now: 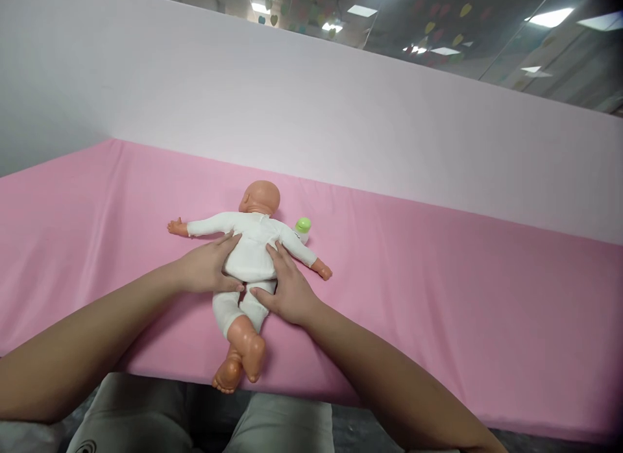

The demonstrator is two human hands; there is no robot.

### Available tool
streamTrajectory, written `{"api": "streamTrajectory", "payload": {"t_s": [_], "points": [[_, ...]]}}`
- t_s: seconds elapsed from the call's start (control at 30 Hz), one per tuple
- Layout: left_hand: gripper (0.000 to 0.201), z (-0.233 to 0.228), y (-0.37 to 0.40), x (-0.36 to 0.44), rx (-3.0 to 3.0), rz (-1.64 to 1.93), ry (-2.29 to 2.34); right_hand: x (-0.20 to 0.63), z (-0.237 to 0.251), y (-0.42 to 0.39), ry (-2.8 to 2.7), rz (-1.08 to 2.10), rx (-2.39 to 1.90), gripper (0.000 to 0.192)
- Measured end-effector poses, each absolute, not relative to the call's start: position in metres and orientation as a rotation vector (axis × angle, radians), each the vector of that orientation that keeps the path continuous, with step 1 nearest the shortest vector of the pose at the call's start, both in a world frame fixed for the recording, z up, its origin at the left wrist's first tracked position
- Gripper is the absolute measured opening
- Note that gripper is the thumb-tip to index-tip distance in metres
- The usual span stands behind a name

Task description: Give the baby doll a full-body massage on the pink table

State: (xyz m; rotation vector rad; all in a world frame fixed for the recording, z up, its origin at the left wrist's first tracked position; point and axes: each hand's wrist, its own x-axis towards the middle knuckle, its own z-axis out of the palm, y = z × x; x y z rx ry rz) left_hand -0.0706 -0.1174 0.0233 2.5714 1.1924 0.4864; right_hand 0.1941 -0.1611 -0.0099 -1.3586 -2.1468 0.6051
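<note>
Pink sheeting covers the mattress (438, 297), backed by a pale wall panel (341, 128). On it, between both palms, lies a baby doll (250, 252) in a white romper, arms flung wide, bare feet past the near edge. The left hand (209, 268) and right hand (287, 287) press flat against its waist, fingers spread. Just beyond the right fingertips, beside the doll's shoulder, stands a green-capped bottle (302, 227).

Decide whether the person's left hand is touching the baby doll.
Touching. The head view shows the left hand lying flat against the side of the baby doll, fingers overlapping its white suit with no gap.
</note>
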Motion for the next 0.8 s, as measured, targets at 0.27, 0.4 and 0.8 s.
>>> {"api": "streamTrajectory", "payload": {"t_s": [0.27, 0.4, 0.8], "points": [[0.124, 0.025, -0.111, -0.078, 2.393, 0.317, 1.231, 0.204, -0.007, -0.156, -2.151, 0.723, -1.297, 0.106], [0.124, 0.030, -0.112, -0.078, 2.375, 0.290, 1.210, 0.208, -0.007, -0.154, -2.163, 0.731, -1.260, 0.105], [0.126, 0.032, -0.113, -0.082, 2.387, 0.269, 1.130, 0.213, 0.001, -0.160, -2.260, 0.705, -1.266, 0.105]]}}
